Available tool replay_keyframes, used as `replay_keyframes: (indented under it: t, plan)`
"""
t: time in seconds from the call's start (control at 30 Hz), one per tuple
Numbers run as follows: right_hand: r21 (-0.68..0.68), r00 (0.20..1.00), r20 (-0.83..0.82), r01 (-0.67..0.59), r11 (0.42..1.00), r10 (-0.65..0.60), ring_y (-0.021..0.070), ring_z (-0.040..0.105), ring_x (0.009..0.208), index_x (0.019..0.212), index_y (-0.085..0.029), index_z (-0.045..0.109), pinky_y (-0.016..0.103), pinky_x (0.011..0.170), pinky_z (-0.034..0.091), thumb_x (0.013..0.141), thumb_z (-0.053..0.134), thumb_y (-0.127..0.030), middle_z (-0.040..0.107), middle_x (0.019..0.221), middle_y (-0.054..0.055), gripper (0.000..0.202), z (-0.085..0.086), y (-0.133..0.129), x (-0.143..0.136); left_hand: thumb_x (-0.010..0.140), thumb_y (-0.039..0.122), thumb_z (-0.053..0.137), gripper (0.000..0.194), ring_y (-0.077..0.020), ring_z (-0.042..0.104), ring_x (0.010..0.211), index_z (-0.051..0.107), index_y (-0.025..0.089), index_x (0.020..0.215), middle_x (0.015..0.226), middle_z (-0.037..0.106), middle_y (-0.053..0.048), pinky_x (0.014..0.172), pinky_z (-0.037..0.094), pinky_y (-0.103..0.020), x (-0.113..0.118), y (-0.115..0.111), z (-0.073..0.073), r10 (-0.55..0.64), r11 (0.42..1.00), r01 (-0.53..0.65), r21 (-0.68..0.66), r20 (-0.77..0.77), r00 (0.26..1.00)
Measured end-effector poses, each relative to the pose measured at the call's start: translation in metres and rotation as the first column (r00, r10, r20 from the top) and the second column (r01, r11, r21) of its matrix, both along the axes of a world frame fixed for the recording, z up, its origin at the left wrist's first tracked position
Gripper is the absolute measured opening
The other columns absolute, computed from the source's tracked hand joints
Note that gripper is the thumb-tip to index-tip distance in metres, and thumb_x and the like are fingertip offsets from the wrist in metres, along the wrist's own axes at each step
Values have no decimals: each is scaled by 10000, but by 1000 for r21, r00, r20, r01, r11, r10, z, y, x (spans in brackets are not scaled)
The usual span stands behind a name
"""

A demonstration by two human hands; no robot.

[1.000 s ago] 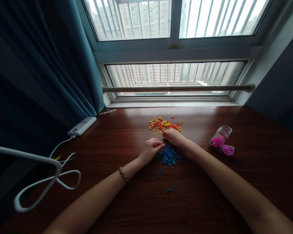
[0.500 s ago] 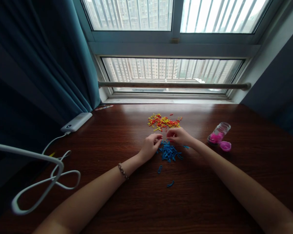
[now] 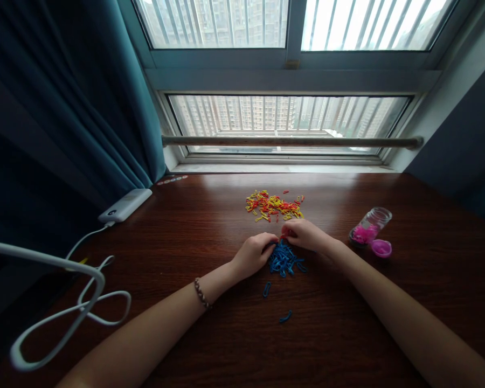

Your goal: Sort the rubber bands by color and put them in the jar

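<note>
A pile of small blue links (image 3: 283,260) lies on the brown table, with my left hand (image 3: 256,253) at its upper left edge, thumb and fingers pinched together. Just above the pile, my right hand (image 3: 301,235) is also pinched, and a bit of red shows at its fingertips. The fingertips of both hands are close together. What my left hand holds is too small to make out. Behind the hands is a spread of red and yellow links (image 3: 272,203). Two blue pieces, one a loop (image 3: 267,290) and one lower down (image 3: 285,317), lie apart in front.
At the right, a clear jar (image 3: 371,225) with pink pieces lies tilted beside a pink lid (image 3: 381,248). A white power bank (image 3: 125,205) and its looping white cable (image 3: 64,258) occupy the left. The window and metal rail (image 3: 291,141) stand behind the table (image 3: 210,215).
My hands have come closer together over the top of the blue pile, the right one now lower beside it. The whole view has shifted slightly.
</note>
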State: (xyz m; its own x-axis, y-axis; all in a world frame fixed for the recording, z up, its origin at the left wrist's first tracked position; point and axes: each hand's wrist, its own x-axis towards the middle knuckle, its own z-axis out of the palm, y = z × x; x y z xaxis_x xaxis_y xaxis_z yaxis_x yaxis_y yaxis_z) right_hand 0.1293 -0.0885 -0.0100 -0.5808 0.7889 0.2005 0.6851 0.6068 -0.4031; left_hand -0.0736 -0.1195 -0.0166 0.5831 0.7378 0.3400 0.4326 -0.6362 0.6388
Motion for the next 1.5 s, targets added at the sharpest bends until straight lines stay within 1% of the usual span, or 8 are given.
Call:
replay_keyframes:
  t: [0.1, 0.23, 0.4, 0.73, 0.93, 1.07, 1.23, 1.5]
  plan:
    - [65, 998, -27, 66, 996, -64, 100, 480, 576, 719, -153, 582, 202, 551, 362, 669, 540, -117, 564, 653, 9, 75, 1, -1, -3, 837, 206, 437, 221, -160, 580, 899, 579, 171, 1002, 979, 629, -54, 834, 454, -278, -1, 0, 0, -29, 1000, 29, 1, 7, 1000]
    - [151, 875, -394, 363, 919, -281, 131, 560, 706, 947, -153, 558, 248, 660, 440, 744, 484, -131, 597, 861, 61, 217, -4, 9, 2, 835, 208, 444, 209, -158, 582, 894, 585, 163, 983, 961, 632, -58, 837, 457, -281, -1, -1, 1, -53, 998, 53, 17, -3, 999]
    - [123, 799, -518, 424, 897, -306, 167, 598, 830, 1038, -172, 547, 303, 743, 482, 750, 496, -153, 592, 1017, 81, 293, -14, 19, 18, 836, 207, 445, 204, -155, 586, 887, 589, 169, 975, 948, 637, -56, 828, 463, -280, -1, -1, 2, -56, 998, 56, 32, -3, 998]
    - [141, 857, -288, 478, 867, -426, 158, 600, 754, 815, -159, 631, 262, 718, 453, 764, 466, -160, 654, 820, 59, 173, -15, 7, 18, 836, 224, 449, 205, -159, 593, 870, 600, 165, 961, 942, 643, -64, 814, 470, -281, -1, -3, 3, -48, 998, 48, 46, 10, 999]
    - [124, 725, 110, 668, 734, -679, 203, 611, 714, 815, -170, 640, 270, 614, 422, 806, 431, -253, 654, 785, 115, 226, 3, -10, 18, 843, 222, 435, 202, -157, 591, 849, 600, 164, 944, 918, 641, -61, 800, 469, -278, -1, -5, 5, -57, 997, 57, 48, 1, 998]
    - [8, 729, 322, 636, 771, -605, 226, 617, 681, 695, -149, 644, 278, 565, 414, 751, 476, -202, 655, 768, 158, 185, 14, -18, 18, 844, 208, 431, 195, -151, 576, 832, 594, 163, 940, 892, 628, -62, 780, 459, -269, -2, -6, 5, -32, 995, 32, 90, 3, 999]
    - [-377, 920, 159, 393, 839, -359, 122, 573, 502, 577, -161, 588, 206, 486, 392, 743, 438, -172, 641, 579, 51, 223, 28, -26, 16, 843, 205, 424, 173, -140, 538, 741, 588, 151, 828, 765, 578, -53, 688, 434, -243, -2, -8, 6, 81, 977, -71, 200, -47, 996]
    - [-128, 919, -73, 377, 917, -387, 131, 570, 562, 633, -165, 582, 213, 538, 399, 777, 432, -244, 630, 607, 34, 222, 21, -56, 44, 843, 214, 421, 173, -123, 549, 669, 590, 177, 832, 754, 601, -33, 611, 400, -216, -3, -8, -1, 166, 951, -129, 280, -113, 980]
